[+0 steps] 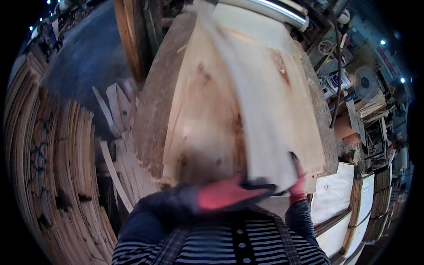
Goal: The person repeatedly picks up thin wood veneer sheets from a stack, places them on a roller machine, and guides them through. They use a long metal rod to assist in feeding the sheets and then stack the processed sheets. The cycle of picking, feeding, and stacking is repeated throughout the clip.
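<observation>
A thin pale wood veneer sheet (265,110) is lifted and blurred with motion above another veneer sheet (198,132) that lies on a rough worktable (150,115). My left hand (229,194), in a red and dark glove, grips the lifted sheet's near edge. My right hand (298,183), gloved the same way, holds the sheet's near right corner. Both forearms wear dark sleeves.
A tall stack of veneer sheets (48,163) curves along the left. Loose wood strips (119,145) lie between that stack and the table. A metal roller (274,11) sits at the table's far end. White stacked sheets (340,198) and machines (362,84) stand at the right.
</observation>
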The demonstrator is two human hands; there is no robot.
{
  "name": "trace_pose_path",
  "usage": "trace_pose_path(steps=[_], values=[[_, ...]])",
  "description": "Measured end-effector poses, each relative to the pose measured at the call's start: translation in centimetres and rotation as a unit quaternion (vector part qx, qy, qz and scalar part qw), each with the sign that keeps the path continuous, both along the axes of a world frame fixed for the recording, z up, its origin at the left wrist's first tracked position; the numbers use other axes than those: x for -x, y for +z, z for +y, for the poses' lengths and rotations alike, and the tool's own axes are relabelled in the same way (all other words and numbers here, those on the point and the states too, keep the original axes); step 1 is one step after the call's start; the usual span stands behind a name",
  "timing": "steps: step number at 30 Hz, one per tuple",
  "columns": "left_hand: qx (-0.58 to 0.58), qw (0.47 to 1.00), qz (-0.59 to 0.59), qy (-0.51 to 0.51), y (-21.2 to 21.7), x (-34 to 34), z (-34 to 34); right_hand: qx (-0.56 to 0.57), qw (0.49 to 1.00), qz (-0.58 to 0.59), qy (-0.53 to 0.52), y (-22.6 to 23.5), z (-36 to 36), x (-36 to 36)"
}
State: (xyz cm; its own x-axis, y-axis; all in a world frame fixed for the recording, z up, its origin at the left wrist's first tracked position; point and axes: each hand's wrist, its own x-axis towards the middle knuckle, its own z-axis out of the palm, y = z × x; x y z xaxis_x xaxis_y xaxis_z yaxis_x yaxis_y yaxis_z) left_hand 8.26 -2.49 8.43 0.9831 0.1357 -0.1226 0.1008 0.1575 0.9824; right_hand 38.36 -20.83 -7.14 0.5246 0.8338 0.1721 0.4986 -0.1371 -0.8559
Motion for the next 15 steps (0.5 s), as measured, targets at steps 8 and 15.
trace_pose_path(steps=[8, 15], values=[[-0.164, 0.953, -0.256, 0.012, -2.1, 4.8, -3.2, 0.066, 0.972, -0.21, -0.077, 8.2, -4.9, 9.5], [-0.203, 0.899, 0.051, 0.384, -10.7, 13.5, 3.4, 0.052, 0.931, -0.353, 0.082, 8.9, -1.6, 13.8]])
